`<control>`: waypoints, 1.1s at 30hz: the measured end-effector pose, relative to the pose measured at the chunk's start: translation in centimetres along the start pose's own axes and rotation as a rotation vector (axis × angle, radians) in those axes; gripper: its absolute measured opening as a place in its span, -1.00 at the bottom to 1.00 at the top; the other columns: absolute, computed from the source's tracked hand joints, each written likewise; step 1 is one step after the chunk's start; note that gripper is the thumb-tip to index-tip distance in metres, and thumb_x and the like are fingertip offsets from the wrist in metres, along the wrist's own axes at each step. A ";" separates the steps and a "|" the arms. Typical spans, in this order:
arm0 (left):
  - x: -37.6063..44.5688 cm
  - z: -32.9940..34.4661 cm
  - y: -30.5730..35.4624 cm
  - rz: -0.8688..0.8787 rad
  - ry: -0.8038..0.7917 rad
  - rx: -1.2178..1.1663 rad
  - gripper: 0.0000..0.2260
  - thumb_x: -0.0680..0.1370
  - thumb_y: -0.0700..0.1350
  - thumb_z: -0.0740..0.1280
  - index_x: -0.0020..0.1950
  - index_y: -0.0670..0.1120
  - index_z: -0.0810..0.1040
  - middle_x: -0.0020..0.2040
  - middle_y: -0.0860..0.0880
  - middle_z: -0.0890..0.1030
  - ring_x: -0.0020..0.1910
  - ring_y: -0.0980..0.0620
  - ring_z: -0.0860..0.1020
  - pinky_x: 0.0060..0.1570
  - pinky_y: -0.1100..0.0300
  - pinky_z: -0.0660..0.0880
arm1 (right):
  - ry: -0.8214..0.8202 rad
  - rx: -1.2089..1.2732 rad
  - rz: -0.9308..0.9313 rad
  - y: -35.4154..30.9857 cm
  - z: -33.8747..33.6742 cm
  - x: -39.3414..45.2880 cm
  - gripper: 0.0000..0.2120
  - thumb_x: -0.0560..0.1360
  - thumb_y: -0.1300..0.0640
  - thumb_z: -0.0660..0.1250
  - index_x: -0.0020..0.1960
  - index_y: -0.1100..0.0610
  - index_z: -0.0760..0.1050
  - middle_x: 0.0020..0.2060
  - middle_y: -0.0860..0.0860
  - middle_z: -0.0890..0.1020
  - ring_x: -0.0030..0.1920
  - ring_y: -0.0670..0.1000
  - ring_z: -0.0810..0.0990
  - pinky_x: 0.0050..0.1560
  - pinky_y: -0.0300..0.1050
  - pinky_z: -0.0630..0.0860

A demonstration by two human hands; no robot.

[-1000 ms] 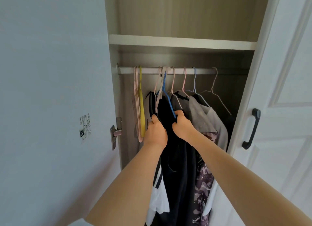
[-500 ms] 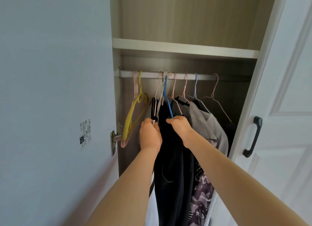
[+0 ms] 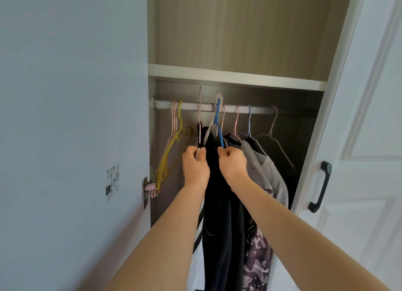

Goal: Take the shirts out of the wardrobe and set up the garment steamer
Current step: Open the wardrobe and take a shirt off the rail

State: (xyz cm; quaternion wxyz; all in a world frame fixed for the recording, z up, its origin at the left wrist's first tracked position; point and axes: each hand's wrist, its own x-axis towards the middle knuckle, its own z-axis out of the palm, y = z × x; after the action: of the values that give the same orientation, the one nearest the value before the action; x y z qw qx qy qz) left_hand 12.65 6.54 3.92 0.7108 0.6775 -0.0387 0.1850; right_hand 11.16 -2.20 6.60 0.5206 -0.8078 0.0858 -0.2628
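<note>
Left hand (image 3: 195,168) fingers pinching pink hanger (image 3: 199,116), right hand (image 3: 232,163) fingers pinching blue hanger (image 3: 218,125), dark shirt (image 3: 217,203) between, yellow hanger (image 3: 171,153) left of fingers, grey shirt (image 3: 261,173) right, rail (image 3: 189,106) above.

I hold both bare arms stretched forward and up, wrists close together. My left hand (image 3: 195,166) has its fingers curled in a grip; my right hand (image 3: 232,163) pinches, thumb against fingers.

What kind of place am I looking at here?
Most likely a bedroom wardrobe in a home: a rail hung with hangers and clothes such as a dark garment, a shelf above it, and a white door standing open.
</note>
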 end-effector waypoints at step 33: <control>-18.5 -4.0 0.0 0.097 0.086 -0.010 -0.88 0.63 -0.08 0.21 0.04 -0.09 0.50 -0.19 0.07 0.53 -0.26 0.35 0.48 -0.28 0.52 0.40 | 0.100 -0.041 -0.075 3.2 -6.6 -16.7 -0.79 0.60 0.14 0.23 0.15 0.16 0.57 -0.31 -0.03 0.58 -0.44 -0.13 0.41 -0.49 -0.40 0.36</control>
State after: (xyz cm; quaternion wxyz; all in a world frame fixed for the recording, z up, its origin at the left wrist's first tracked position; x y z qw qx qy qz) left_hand -5.34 6.55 -2.08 0.7053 0.6627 -0.0419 0.2481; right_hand -5.99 -2.01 0.29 0.4888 -0.8069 0.0866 -0.3202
